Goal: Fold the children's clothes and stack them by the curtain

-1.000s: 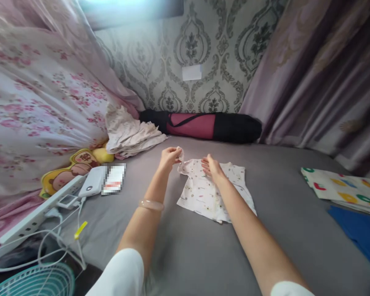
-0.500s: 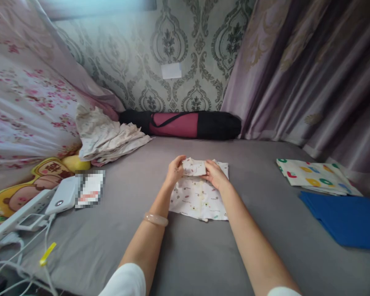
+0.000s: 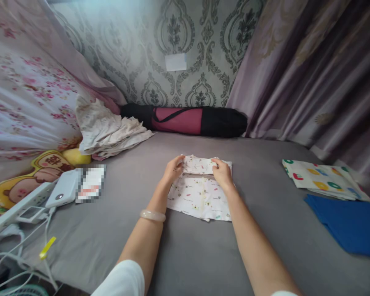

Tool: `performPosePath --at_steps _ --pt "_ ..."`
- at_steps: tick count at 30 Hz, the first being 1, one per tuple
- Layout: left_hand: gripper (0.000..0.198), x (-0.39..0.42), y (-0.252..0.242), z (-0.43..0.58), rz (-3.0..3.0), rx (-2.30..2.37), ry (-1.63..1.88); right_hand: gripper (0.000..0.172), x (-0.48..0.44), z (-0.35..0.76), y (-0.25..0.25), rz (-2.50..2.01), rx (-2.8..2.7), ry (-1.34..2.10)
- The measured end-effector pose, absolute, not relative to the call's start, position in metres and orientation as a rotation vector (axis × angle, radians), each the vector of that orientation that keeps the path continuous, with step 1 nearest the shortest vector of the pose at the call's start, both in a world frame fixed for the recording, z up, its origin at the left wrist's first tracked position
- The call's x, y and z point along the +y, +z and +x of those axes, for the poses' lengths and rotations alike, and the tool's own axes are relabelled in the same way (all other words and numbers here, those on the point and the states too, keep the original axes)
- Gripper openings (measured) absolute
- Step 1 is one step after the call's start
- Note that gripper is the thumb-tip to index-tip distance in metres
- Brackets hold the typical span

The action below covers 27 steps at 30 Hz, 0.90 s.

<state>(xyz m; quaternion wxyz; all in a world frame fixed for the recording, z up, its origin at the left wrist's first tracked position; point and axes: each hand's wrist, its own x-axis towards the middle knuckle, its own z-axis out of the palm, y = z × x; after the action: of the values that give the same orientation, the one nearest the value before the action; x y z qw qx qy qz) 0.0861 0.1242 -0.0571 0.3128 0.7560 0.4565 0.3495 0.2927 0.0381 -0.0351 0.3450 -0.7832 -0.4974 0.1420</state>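
On the near side of the long black-and-maroon bag [image 3: 178, 122], well apart from it, a small printed shirt [image 3: 200, 197] lies on the grey bed [image 3: 197, 255], its upper band [image 3: 198, 165] running crosswise, roughly parallel to the bag. The left hand [image 3: 173, 169] pinches the band's left end and the right hand [image 3: 223, 173] grips it near the right end — neither clearly nearer — while the rest of the shirt spreads from them away from the bag.

Small white patterned shirt [image 3: 197, 200] lies on the grey sheet [image 3: 194, 259], far edge seemingly folded.
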Motion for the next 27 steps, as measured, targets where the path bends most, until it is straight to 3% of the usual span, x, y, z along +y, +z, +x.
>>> performPosePath --at_steps 10,15,27 --pt "0.058 0.114 -0.062 0.095 2.473 1.131 0.535 0.055 0.031 0.294 -0.043 -2.241 -1.444 0.150" --pt "0.054 0.110 -0.064 0.098 2.481 1.224 0.326 0.059 0.029 0.296 -0.049 -2.300 -1.523 0.098" --pt "0.052 0.109 -0.061 0.103 2.494 1.328 0.199 0.050 0.017 0.284 -0.046 -2.452 -1.527 -0.030"
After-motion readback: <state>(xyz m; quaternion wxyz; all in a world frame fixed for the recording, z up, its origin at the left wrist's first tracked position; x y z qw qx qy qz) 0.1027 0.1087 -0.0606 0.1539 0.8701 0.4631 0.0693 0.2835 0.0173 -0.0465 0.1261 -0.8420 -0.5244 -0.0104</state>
